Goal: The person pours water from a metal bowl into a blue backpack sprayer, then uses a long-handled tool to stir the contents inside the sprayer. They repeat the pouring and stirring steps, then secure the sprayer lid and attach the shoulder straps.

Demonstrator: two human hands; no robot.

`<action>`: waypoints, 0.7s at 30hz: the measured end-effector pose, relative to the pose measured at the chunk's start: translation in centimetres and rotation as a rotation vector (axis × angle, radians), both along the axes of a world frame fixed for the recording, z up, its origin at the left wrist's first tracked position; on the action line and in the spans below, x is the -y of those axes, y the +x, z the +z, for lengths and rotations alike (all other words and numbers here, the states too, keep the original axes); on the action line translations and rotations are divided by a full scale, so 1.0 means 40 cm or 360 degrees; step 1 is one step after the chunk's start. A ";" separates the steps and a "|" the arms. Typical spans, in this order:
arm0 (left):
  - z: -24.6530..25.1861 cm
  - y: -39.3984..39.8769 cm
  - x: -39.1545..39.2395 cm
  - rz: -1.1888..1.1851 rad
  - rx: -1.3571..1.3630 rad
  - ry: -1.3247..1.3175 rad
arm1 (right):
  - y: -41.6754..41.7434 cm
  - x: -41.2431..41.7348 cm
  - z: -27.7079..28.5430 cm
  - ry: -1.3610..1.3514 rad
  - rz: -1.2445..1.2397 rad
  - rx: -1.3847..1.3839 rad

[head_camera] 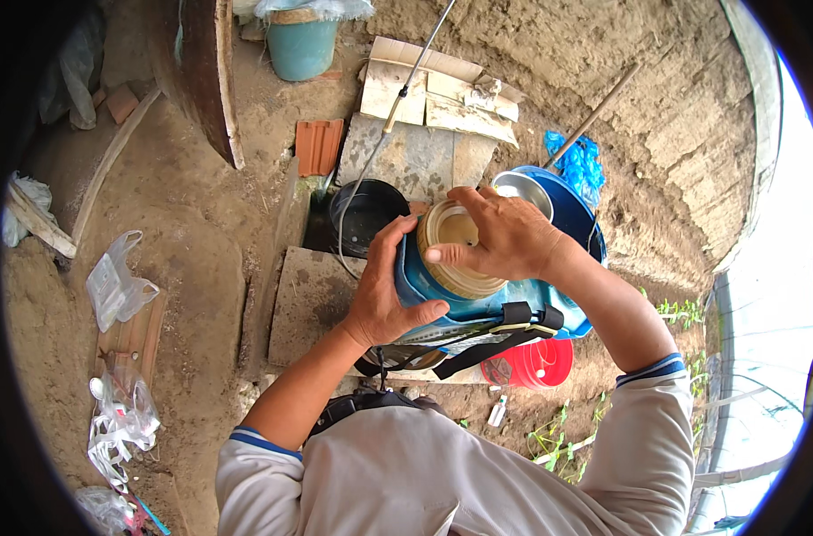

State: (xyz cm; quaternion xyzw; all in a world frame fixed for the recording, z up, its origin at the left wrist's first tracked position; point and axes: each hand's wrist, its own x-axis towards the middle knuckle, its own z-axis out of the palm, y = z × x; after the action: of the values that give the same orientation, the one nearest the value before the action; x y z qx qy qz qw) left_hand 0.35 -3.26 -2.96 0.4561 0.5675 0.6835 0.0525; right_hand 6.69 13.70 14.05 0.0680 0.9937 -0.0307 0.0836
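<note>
A blue plastic backpack sprayer tank [520, 295] stands before me on a ledge, black straps on its near side. My right hand [507, 234] grips the round yellowish screw lid [457, 275] on its top, with the thumb over the lid's middle and the fingers at the far rim. My left hand [390, 288] is spread against the tank's left side, beside the lid, steadying nothing else. A thin spray lance [396, 107] with its hose rises beyond the left hand. Whether the lid is fully seated cannot be told.
A black bucket [369, 214] of dark liquid stands left of the tank. Behind it on the right are a blue barrel [574, 208] and a metal bowl [527, 191]. A red bucket [540, 365] stands nearer. Plastic bags [118, 281] lie on the ground at left.
</note>
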 end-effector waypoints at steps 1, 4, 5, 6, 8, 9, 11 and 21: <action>0.002 0.001 -0.001 -0.0012 0.0008 -0.0004 | 0.000 -0.010 -0.005 -0.0035 0.0030 -0.0027; -0.006 -0.004 -0.017 -0.0016 -0.0012 0.0057 | -0.012 -0.025 -0.025 -0.0014 0.0665 -0.0306; -0.008 -0.004 -0.018 -0.0021 0.0002 0.0060 | -0.017 -0.024 -0.017 -0.0002 0.0563 -0.0202; -0.013 -0.005 -0.013 -0.0015 0.0017 0.0058 | -0.028 -0.008 0.000 0.0005 0.0472 -0.0097; -0.017 -0.002 -0.006 -0.0034 0.0077 0.0068 | -0.038 0.008 -0.001 0.0028 0.0299 0.0001; -0.016 -0.002 -0.003 -0.0030 0.0070 0.0053 | -0.041 0.011 -0.003 0.0076 0.0159 0.0017; -0.012 -0.003 0.003 -0.0012 0.0056 0.0021 | -0.052 0.017 -0.007 0.0170 -0.0109 0.0051; -0.015 -0.003 -0.012 0.0015 -0.0022 0.0032 | -0.004 -0.060 -0.022 -0.0010 0.0534 -0.0315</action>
State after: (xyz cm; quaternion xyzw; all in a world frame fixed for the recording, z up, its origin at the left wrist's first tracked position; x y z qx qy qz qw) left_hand 0.22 -2.78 -3.57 0.4586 0.5631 0.6862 0.0410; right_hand 6.53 16.11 13.18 -0.1023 0.9944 -0.0259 -0.0104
